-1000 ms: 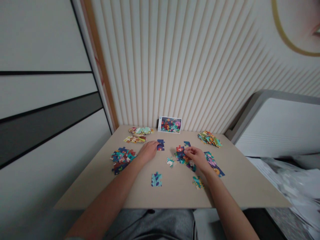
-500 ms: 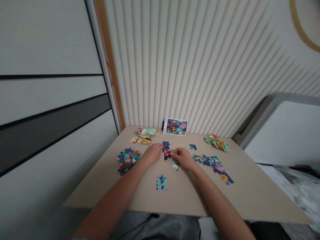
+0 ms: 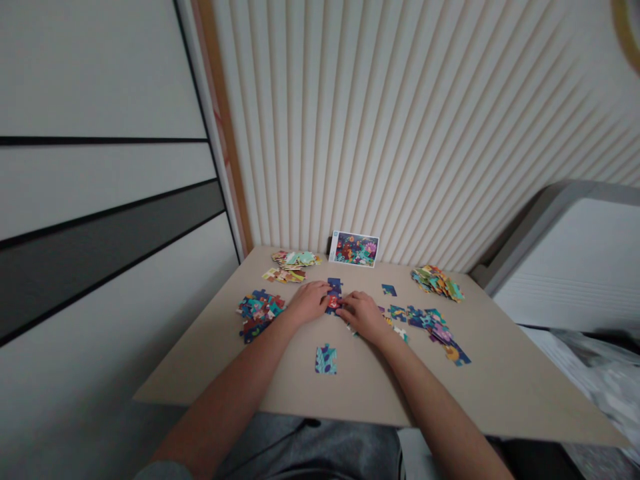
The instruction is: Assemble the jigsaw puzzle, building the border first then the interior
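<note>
A short column of joined jigsaw puzzle pieces, dark blue at the top [image 3: 335, 285] and red lower down [image 3: 333, 303], lies mid-table. My left hand [image 3: 309, 301] has its fingertips closed on the column's left edge. From the right, my right hand [image 3: 364, 315] grips the lower red and blue piece between thumb and fingers. Other pieces are partly covered by my right hand and wrist, with white and teal bits [image 3: 401, 333] showing beside it. A single teal leaf-patterned puzzle piece [image 3: 326, 359] lies nearer to me.
A picture card [image 3: 354, 249] leans at the back wall. Piles of pieces lie at left [image 3: 260, 312], back left [image 3: 295, 260] and back right [image 3: 437, 283]. A joined strip [image 3: 434, 325] runs along the right, with a loose blue corner piece [image 3: 389, 290] behind it.
The red piece now shows between both hands, against the column. My right hand has shifted slightly left relative to the pieces, and white and yellow bits now show beside its wrist.
</note>
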Demonstrator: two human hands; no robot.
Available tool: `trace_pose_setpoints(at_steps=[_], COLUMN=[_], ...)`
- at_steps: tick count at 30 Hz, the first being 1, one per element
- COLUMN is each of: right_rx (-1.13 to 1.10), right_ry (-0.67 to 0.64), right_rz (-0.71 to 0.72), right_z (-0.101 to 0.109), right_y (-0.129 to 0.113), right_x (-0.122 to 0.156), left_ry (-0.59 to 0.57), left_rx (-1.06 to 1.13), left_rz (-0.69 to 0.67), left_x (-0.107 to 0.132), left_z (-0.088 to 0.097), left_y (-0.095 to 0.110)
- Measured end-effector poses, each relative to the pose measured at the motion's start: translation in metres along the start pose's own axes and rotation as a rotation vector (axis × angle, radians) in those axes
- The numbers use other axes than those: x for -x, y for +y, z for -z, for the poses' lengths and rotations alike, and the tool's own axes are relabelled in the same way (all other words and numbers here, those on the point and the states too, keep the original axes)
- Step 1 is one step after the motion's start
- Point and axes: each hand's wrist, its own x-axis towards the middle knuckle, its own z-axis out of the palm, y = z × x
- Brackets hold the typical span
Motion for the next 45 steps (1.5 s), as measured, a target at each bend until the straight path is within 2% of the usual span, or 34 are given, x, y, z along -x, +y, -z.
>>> trace_pose_setpoints(at_steps=[22,31,34,38,45], right_rx=[0.248,0.161,0.07,-0.003,0.07], right_ry=[-0.05,-0.05,0.004,0.125,0.239], right_rz=[0.117,0.111,0.063,-0.055,-0.29], right_z=[0.004,0.009,0.015,0.025,0.042], right_y=[-0.011,-0.01,0.002,0.033,0.079], right_x=[0.004,0.007,0.01,0.019,0.034], left_ry=[-0.018,-0.02,-0.021,-0.021,-0.033], left_rx=[0.033,0.02,0.007,0.006,0.005], left_rz=[0.002,-0.004,0.003,0.0,-0.005], left_x=[-0.001,0.0,0.0,0.0,0.0], left_z=[0.0,-0.001,0.0,-0.001,-0.005], left_y=[-0.003,-0.003,-0.003,-0.004,-0.007])
